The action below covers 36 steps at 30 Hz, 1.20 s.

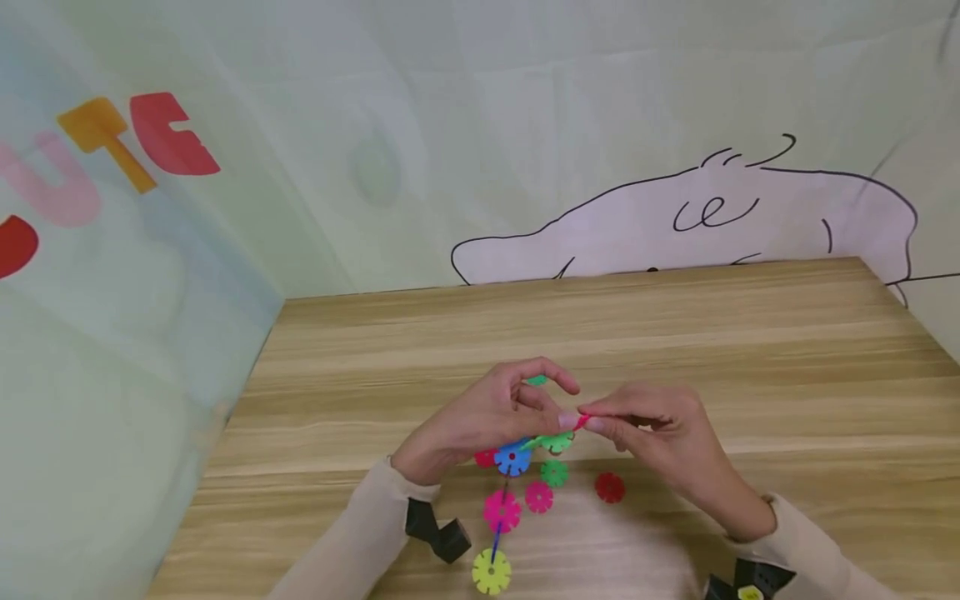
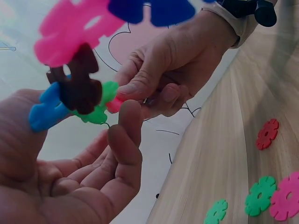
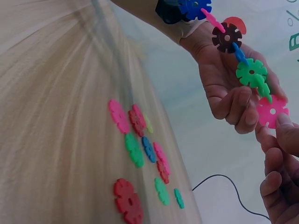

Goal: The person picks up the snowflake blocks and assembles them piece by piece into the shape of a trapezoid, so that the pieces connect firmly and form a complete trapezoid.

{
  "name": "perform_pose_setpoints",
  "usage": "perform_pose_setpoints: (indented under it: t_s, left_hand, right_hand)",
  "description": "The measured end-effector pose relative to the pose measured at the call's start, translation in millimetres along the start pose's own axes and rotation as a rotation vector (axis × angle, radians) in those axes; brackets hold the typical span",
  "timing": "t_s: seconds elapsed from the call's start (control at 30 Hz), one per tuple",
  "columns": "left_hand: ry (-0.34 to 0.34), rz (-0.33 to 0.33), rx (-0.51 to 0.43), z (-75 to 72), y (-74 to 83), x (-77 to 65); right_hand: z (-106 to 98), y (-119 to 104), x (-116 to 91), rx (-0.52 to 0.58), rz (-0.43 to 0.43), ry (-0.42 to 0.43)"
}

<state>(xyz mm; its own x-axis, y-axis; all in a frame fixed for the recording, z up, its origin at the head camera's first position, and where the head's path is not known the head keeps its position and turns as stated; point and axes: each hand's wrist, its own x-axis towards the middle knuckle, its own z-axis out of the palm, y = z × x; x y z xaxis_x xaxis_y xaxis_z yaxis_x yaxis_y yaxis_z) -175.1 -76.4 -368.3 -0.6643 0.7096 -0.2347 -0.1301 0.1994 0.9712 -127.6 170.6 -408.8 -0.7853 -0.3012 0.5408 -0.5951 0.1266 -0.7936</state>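
Note:
A chain of slotted plastic snowflake discs hangs from the two raised hands. In the head view it runs from a yellow disc (image 1: 491, 572) through a pink disc (image 1: 502, 511) and a blue disc (image 1: 512, 458) to green ones. My left hand (image 1: 480, 412) holds the chain near its green end, thumb and fingers around it. The right hand (image 1: 660, 429) pinches a bright pink disc (image 3: 272, 111) between thumb and fingers. That disc meets the last green disc (image 3: 263, 86) at its edge. A brown disc (image 3: 227, 37) sits further up the chain.
Loose discs lie on the wooden table (image 1: 360, 350) below the hands, among them a red one (image 1: 610, 487), a green one (image 1: 554, 473) and a small pink one (image 1: 538, 497). A printed cloth backdrop (image 1: 480, 150) stands behind and to the left of the table.

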Motion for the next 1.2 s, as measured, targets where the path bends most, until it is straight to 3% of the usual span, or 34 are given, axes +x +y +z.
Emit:
perform_pose_setpoints:
  t_s: [0.17,0.53,0.97,1.2]
  left_hand:
    - [0.007,-0.005,0.005,-1.7,-1.0,-1.6]
    - [0.002,-0.020,0.010,-2.8,-2.7,-5.2]
    - [0.010,-0.021,-0.009,-3.7,-4.5,-3.3]
    - [0.012,-0.015,-0.003,-3.8,-4.4,-2.4]
  right_hand:
    - [-5,2,-11,-0.052,0.111,0.010]
    - [-12,13,-41,-0.096,0.157,-0.004]
    - [-11,27,-59,-0.088,0.308,-0.166]
    - [-10,26,-59,-0.163,0.298,-0.228]
